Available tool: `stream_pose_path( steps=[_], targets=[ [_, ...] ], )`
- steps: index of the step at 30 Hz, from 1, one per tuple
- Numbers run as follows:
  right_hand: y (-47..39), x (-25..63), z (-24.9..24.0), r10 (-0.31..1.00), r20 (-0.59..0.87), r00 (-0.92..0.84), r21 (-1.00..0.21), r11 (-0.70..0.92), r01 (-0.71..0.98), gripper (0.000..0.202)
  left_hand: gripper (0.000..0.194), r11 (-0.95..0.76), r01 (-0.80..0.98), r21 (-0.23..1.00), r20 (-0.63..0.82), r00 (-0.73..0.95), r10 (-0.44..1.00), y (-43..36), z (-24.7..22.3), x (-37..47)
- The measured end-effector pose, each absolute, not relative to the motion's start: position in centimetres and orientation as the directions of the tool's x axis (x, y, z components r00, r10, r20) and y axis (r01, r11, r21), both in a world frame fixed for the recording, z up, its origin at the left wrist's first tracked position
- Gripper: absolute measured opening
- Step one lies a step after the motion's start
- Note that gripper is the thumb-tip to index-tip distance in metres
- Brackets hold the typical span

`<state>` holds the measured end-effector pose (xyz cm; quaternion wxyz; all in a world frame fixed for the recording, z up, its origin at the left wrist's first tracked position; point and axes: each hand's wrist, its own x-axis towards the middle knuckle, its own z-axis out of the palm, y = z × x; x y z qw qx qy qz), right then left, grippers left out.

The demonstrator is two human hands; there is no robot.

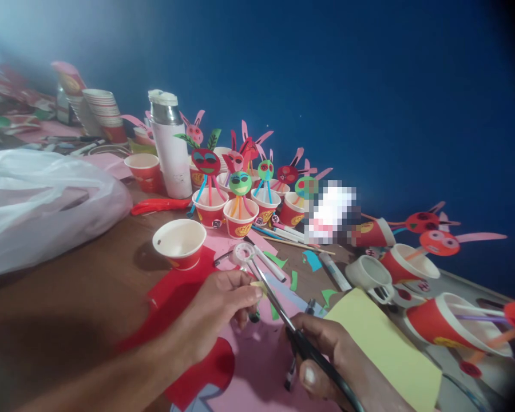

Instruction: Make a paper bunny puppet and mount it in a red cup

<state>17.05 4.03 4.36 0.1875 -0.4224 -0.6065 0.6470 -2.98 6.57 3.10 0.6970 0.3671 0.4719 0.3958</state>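
Pinched between the fingers of my left hand (229,300) is a small piece of yellow paper (258,288). My right hand (326,349) grips scissors (278,303) with black handles, their blades pointing up and left beside that piece. Beyond the blade tips is a roll of tape (244,253). Under both hands lie pink paper (257,366) and red paper (178,286). A yellow sheet (381,337) rests to the right of my right hand. Green paper scraps (276,259) are scattered near the blades.
Several red cups (208,214) with paper-faced figures stand at the back and right. A white bottle (170,149), a white plastic bag (47,212), an empty-looking cup (179,243) and a white mug (369,274) surround the work area. A blue wall (347,86) rises behind.
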Motion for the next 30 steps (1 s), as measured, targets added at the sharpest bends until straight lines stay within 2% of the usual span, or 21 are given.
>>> stream_pose_path(
  steps=[11,15,20,30],
  targets=[
    [3.8,16.8,4.0,0.769,-0.338,-0.542,-0.940,-0.249,0.233,0.051,0.016,0.419,-0.249,0.873,-0.357,0.258,0.898,6.4,3.0,-2.9],
    [4.2,17.4,3.0,0.755,-0.394,-0.524,-0.917,-0.288,0.275,0.057,0.018,0.429,-0.266,0.863,-0.355,0.286,0.890,6.6,3.0,-2.9],
    [4.8,17.7,3.1,0.711,-0.442,-0.547,-0.897,-0.362,0.254,0.056,0.016,0.428,-0.247,0.869,-0.357,0.284,0.890,6.6,3.1,-2.9],
    [4.7,17.4,3.6,0.729,-0.438,-0.526,-0.898,-0.327,0.294,0.056,0.015,0.438,-0.237,0.867,-0.371,0.281,0.885,7.0,2.4,-3.0]
  ],
)
